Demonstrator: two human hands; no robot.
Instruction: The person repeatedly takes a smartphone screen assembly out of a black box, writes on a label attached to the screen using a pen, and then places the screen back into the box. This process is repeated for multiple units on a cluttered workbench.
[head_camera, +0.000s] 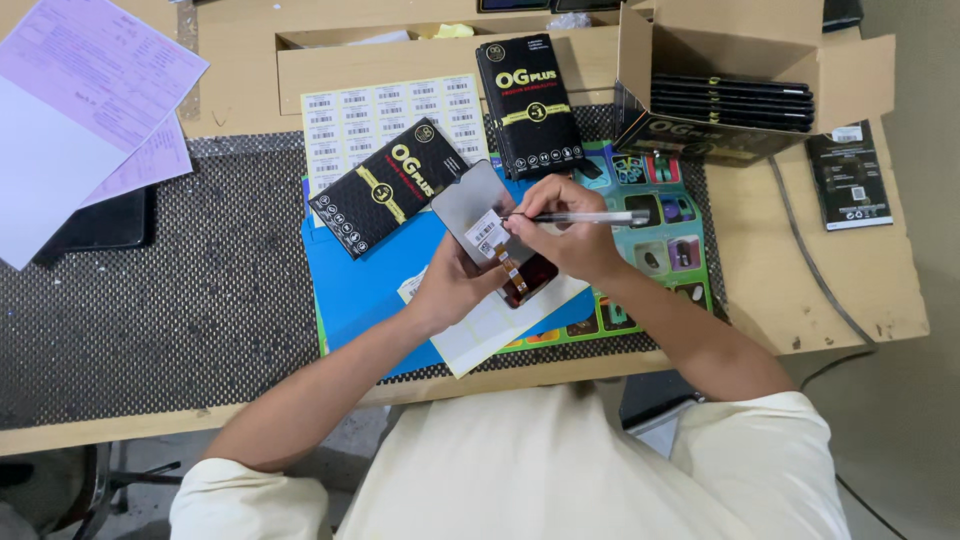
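Papers (80, 110) lie at far L of bench (200, 290). Label sheet (385, 125) sits top-centre, with a black box (395, 187) partly over it. L hand (455, 285) grips a phone screen (485, 225) from below, held above the blue mat (370, 290); a small white sticker is on the screen. R hand (570, 235) is closed on a pen (590, 217), tip at the sticker. A second black box (528, 105) stands behind. Open carton (720, 90) w/ stacked boxes is at R.

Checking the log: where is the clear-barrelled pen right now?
In the head view, the clear-barrelled pen lies level in the right hand, right of centre, its tip at the white barcode sticker on the grey phone screen panel.
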